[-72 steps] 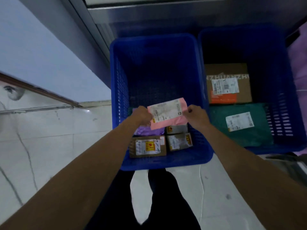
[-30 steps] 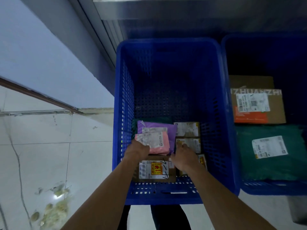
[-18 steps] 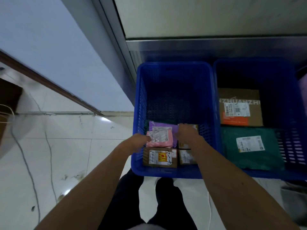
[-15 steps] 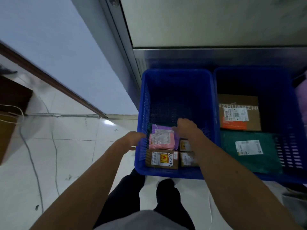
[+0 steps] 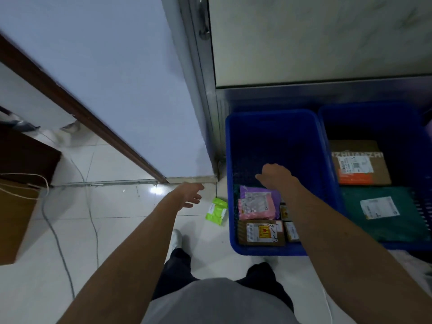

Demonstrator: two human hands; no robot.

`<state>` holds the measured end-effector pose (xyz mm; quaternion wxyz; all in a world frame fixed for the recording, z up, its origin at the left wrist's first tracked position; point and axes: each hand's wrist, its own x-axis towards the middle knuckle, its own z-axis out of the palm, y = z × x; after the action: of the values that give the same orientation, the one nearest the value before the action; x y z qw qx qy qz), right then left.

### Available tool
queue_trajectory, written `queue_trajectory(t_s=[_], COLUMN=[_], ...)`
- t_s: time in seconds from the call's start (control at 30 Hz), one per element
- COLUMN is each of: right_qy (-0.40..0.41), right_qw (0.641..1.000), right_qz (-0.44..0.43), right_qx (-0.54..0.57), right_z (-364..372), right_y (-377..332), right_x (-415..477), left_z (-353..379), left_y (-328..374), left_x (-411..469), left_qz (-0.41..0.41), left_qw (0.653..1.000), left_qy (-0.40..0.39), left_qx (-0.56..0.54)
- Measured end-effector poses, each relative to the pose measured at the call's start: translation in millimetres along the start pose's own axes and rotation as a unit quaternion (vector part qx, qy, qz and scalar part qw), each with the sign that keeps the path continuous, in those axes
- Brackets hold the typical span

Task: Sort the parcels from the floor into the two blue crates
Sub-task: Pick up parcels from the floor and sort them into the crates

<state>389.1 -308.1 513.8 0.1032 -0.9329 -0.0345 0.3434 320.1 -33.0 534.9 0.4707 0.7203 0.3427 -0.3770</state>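
Left hand empty, fingers loosely spread, near green parcel on floor. Right hand over left crate, fingers slack, holding nothing.

Looks like an indoor hallway or back room used for sorting post. Has shiny white floor tiles, a pale wall and a metal door frame. Holds two blue crates side by side, the left crate and the right crate, with labelled parcels inside. Also shows a green parcel, loose cables and a brown box down on the floor.
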Motion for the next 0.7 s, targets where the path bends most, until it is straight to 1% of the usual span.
queue_trajectory(t_s=[0.1,0.23,0.33,0.4,0.47,0.53,0.57,0.7], right_qy=[0.003,0.001,0.021,0.015,0.012,0.028,0.027,-0.001], right_qw=[0.999,0.994,0.988,0.985,0.98,0.974,0.972,0.968], right_qz=[0.041,0.095,0.123,0.133,0.147,0.156,0.16,0.18], right_qx=[0.023,0.046,0.09,0.112,0.136,0.164,0.172,0.172], right_z=[25,49,69,84,100,118,128,179], right_y=[-37,-90,-130,-153,-172,-182,-183,-173], right_x=[5,9,12,11,6,3,5,29], left_z=[-34,-88,-129,-148,-157,-157,-154,-134], left_y=[-13,-17,-16,-17,-22,-28,-33,-52], left_x=[25,52,66,76,84,94,103,140], left_qz=[0.004,0.037,0.05,0.042,0.028,0.022,0.02,0.0], left_qw=[1.0,0.996,0.992,0.987,0.978,0.967,0.966,0.975], left_qy=[-0.021,-0.076,-0.097,-0.114,-0.138,-0.151,-0.149,-0.119], left_qx=[0.017,0.024,0.063,0.102,0.156,0.203,0.212,0.19])
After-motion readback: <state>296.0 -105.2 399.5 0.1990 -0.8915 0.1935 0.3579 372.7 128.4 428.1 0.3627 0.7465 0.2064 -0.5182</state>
